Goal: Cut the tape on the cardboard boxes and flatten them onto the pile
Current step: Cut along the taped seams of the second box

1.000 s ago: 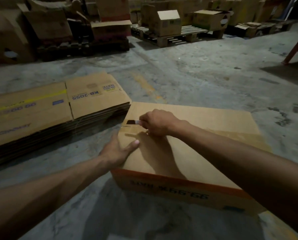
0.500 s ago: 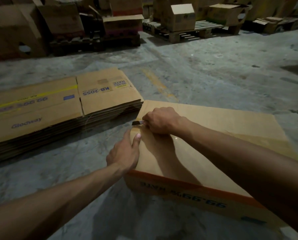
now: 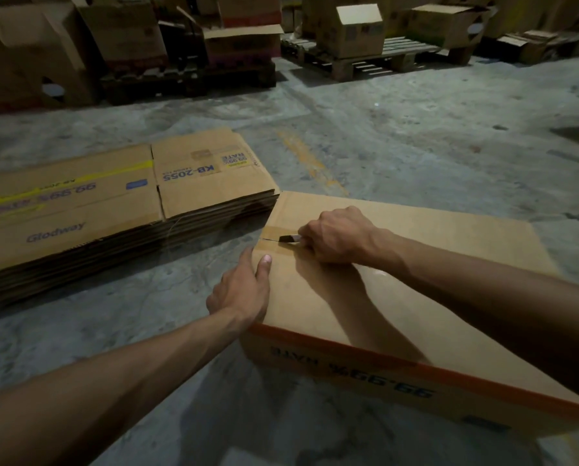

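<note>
1. Box (image 3: 399,290) on the concrete floor (image 3: 416,136), just right of the pile (image 3: 113,203) of flattened boxes, nearly touching its corner.
2. Right hand (image 3: 340,235) curled round the handle of a knife (image 3: 290,238); blade tip on the tape (image 3: 273,230) near the left edge of the box top, where a short dark slit shows.
3. Left hand (image 3: 244,290) laid against the left side of the box, fingers straight and close together, thumb (image 3: 264,267) pressing on the top edge just below the cut.
4. To do this step well: keep the blade shallow and follow the seam between the flaps, with one steady stroke, not sawing.
5. Better to hold the thumb away from the line of the blade; now it lies close beside the slit, so a slip could reach it.
6. Press the box down with the left hand so it does not slide on the floor during the cut.
7. Hard to make out: how far the tape is cut already, because the right hand and its shadow cover the seam behind the blade.
8. Hidden: the fingertips of the left hand behind the box side, and the bottom tape of the box.
9. Cut off: right end of the box and left end of the pile. Background boxes and pallets (image 3: 382,58) dim.
</note>
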Demonstrator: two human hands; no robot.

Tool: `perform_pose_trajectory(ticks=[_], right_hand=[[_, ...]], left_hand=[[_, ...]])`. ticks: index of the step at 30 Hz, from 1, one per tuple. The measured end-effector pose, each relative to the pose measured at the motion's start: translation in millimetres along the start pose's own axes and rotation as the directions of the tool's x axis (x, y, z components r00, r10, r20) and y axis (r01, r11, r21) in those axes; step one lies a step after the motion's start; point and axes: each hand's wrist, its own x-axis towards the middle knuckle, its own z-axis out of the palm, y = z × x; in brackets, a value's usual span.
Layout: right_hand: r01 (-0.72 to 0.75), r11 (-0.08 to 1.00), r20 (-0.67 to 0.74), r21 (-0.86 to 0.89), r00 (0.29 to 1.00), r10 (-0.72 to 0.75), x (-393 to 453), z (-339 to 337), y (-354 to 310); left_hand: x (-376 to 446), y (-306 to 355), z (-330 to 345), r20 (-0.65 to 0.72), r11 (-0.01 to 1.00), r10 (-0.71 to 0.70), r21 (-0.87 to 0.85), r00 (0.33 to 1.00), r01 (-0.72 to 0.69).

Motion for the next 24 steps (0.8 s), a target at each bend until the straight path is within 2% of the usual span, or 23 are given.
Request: perform_pose_trajectory(ticks=[9,24], right_hand=[[-0.012,0.999,0.067,-0.039,0.998,0.014,-28.5,-1.5,20.0],[-0.113,0.989,0.162,-0.100,0.978,0.128,-100.7,-0.3,78.0]], left_hand=[[-3.2,4.8,0.7,-0.029,1.000,-0.011,0.023,1.000,0.012],[-0.6,4.9,5.6,-0.076,0.999,-0.010,0.049,0.997,0.014]])
